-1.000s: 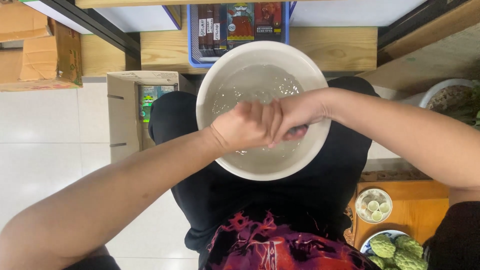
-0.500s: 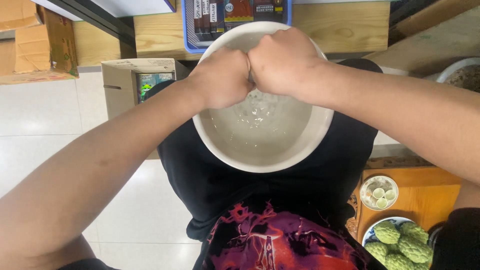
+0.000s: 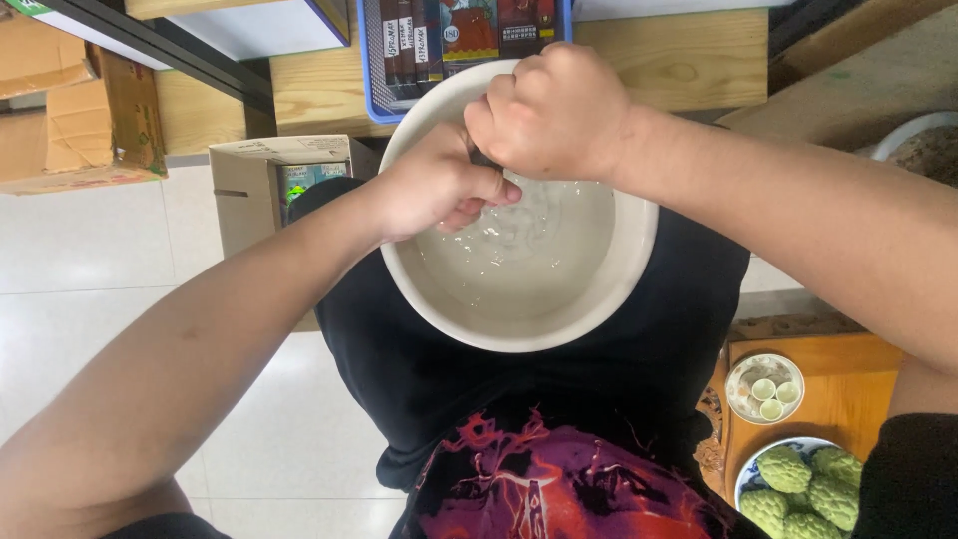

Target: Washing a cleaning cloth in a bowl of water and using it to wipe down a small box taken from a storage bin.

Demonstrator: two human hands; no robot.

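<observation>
Both fists, previously pressed together at the white bowl's far rim, have shifted: left hand lower, right hand higher.

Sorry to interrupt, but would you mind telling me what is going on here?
A seated person holds both hands together over a white bowl resting on their lap. The left hand and the right hand are both curled shut, pressed close above the bowl's far side; whatever they grip is hidden. The bowl holds clear liquid with small pale bits. Beside the person, a wooden tray carries a small dish and a plate of bumpy green fruit.
</observation>
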